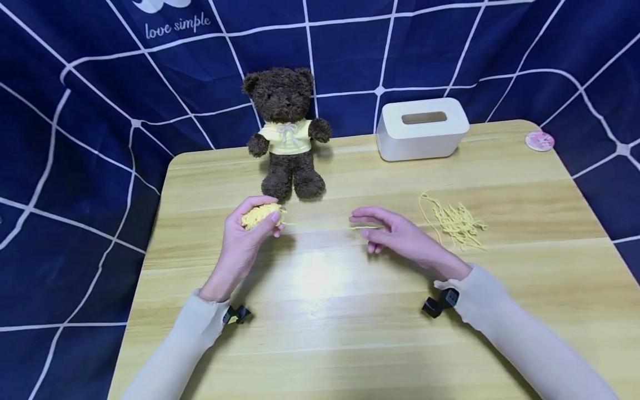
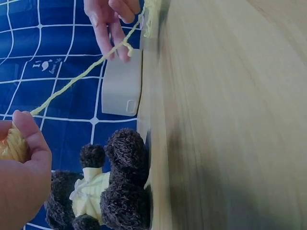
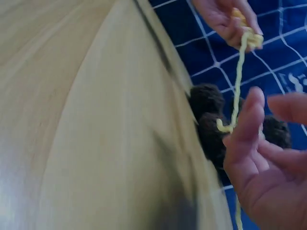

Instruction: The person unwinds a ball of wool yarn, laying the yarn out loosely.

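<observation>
Navy cloth (image 1: 55,266) with white lines is hanging around the pale wooden bench (image 1: 350,355). Head view: a brown teddy bear (image 1: 286,136) is standing upright near the far edge, with a white tissue box (image 1: 422,133) to its right and a pink disc (image 1: 540,141) at the corner; all are sitting back, probably to leave working room. The left hand (image 1: 242,236) is gripping a ball of yellow yarn (image 1: 261,215) above the bench, its fingers curling round, presumably to stop turns slipping. The right hand (image 1: 400,233) is hovering, fingers loosely extended, with a strand (image 1: 367,227) crossing them; a loose yarn pile (image 1: 460,225) is lying beyond that wrist, likely so yarn is coming off freely. Left wrist view: the strand is running nearly straight from ball to right-hand fingers, seemingly being guided rather than clamped. A short curl (image 2: 129,48) is poking off there. Right wrist view: thumb and forefinger tips are standing apart, the strand passing behind; exact contact is not showing.
</observation>
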{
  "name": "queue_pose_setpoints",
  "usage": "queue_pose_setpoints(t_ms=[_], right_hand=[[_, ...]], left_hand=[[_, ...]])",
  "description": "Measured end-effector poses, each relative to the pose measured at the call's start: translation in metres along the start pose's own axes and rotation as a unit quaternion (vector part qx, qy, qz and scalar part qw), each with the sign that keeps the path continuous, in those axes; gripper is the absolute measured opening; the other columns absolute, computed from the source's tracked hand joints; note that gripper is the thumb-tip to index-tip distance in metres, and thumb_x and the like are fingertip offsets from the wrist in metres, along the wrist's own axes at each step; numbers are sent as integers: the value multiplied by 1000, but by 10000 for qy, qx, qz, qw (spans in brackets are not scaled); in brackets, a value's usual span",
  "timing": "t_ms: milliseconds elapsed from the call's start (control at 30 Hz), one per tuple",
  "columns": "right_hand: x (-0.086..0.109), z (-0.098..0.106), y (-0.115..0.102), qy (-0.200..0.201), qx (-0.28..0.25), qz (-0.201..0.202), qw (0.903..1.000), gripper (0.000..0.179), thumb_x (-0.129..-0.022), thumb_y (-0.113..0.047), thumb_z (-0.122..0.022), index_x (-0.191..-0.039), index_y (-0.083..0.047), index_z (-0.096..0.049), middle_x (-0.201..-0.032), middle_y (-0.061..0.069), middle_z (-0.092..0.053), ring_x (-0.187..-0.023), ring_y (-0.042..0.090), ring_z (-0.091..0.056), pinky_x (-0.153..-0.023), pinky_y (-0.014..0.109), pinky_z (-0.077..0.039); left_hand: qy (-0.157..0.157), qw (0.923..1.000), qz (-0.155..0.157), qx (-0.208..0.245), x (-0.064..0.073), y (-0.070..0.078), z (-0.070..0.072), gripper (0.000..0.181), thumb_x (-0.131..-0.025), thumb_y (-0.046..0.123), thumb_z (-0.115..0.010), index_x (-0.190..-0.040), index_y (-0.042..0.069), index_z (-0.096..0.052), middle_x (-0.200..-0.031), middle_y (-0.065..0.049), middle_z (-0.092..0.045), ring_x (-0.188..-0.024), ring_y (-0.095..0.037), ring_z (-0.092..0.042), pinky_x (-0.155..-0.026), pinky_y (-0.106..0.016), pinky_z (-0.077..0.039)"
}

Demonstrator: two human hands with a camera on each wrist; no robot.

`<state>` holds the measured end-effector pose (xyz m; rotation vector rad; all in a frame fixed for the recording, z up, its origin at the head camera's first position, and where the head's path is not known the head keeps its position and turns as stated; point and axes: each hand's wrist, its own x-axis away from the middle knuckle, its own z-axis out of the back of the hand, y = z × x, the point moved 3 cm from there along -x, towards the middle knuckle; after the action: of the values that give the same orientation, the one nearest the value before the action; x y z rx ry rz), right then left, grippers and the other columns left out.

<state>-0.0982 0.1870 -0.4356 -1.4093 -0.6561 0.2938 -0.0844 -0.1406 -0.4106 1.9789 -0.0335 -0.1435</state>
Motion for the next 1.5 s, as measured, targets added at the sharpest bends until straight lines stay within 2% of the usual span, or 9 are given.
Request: queue_pose_setpoints(t_ms=[133,267,500,700,800,1033,1267,1367,1500], right_hand=[[-4,-5,5,-307,57,-75,9995,40,-110,-7,-63,-148,8,-57,-133,29,-67,-86,24,-70,-77,32,-64],[-1,3,2,-71,538,-100,9985,28,-110,-13,-66,-127,10,-69,-100,34,-68,-81,24,-67,-69,32,-62],[24,35,-13,1121,1001,121,9886,30,-111,-23,-67,-121,5,-70,-94,21,-67,-81,24,-62,-67,32,-56],[53,68,-17,2049,1256,428,9697,25,-112,-22,-67,-123,0,-71,-92,8,-68,-79,19,-61,-57,28,-49],[64,83,-19,2566,961,762,9587,22,-110,-16,-68,-124,1,-74,-91,5,-70,-80,16,-62,-61,24,-52],[86,109,-22,3306,-718,1912,9214,26,-106,-1,-70,-126,15,-69,-92,9,-71,-79,16,-63,-71,18,-59],[98,135,-20,3537,-2191,2815,8647,26,-103,13,-64,-126,26,-62,-89,19,-71,-75,21,-69,-69,21,-63],[104,147,-18,3612,-2569,3011,8443,25,-102,18,-61,-125,28,-61,-87,22,-71,-74,23,-70,-68,22,-64],[113,162,-12,3824,-2748,3103,8258,25,-100,20,-62,-123,29,-61,-85,23,-72,-73,25,-71,-66,23,-64]], left_hand=[[-184,9996,-7,-198,0,-2,-1,37,-99,-12,-71,-134,-16,-61,-105,-19,-69,-80,-22,-73,-75,-29,-67],[-190,9992,-49,-360,1,-2,1,36,-98,-11,-72,-133,-14,-62,-103,-20,-70,-80,-23,-73,-74,-30,-67],[-175,9988,20,-453,2,-3,7,36,-98,-10,-73,-133,-14,-63,-107,-20,-73,-83,-26,-73,-75,-30,-67],[-148,9989,51,-452,3,-3,8,41,-98,-9,-74,-135,-16,-60,-116,-23,-74,-84,-27,-73,-76,-32,-67],[-94,9988,64,-474,3,-3,9,41,-98,-10,-74,-136,-17,-59,-120,-27,-73,-84,-26,-73,-76,-32,-67],[-67,9988,17,-492,4,-2,9,39,-98,-9,-74,-135,-17,-60,-118,-28,-72,-83,-23,-73,-76,-30,-67],[-56,9988,3,-480,4,-4,13,37,-99,-9,-74,-133,-15,-62,-119,-24,-74,-84,-26,-72,-77,-31,-67],[-55,9989,-21,-463,4,-4,14,37,-99,-10,-73,-134,-15,-62,-119,-24,-74,-84,-25,-72,-77,-32,-67],[-26,9989,-13,-476,4,-3,15,39,-99,-9,-73,-135,-16,-61,-120,-26,-73,-85,-25,-73,-77,-32,-67]])
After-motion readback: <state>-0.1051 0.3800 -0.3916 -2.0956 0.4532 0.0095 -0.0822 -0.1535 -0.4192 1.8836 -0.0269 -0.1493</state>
